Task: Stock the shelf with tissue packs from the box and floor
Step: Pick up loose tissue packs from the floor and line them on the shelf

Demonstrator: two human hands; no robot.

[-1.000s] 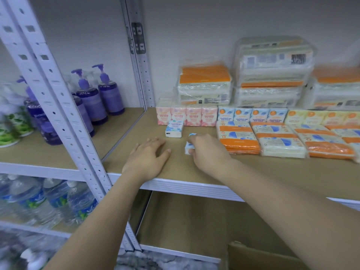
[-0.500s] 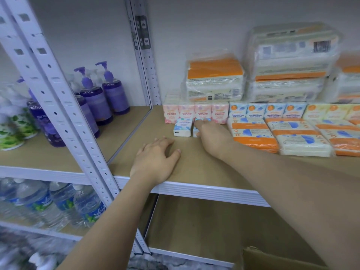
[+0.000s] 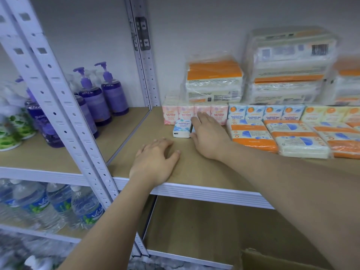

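Now right hand (image 3: 209,135) flat over a blue tissue pack (image 3: 182,128), fingers straight, left hand (image 3: 155,162) spread on shelf (image 3: 204,172).

Even, soft indoor light; edges blurred and bowed.

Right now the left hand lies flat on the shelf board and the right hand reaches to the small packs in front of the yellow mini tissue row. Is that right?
Not quite. In the head view the right hand reaches beside the small blue pack before the pink mini tissue row. The left hand does lie flat on the shelf board.

Plain grey wall (image 3: 194,26) behind white perforated metal uprights (image 3: 56,106), evenly lit.
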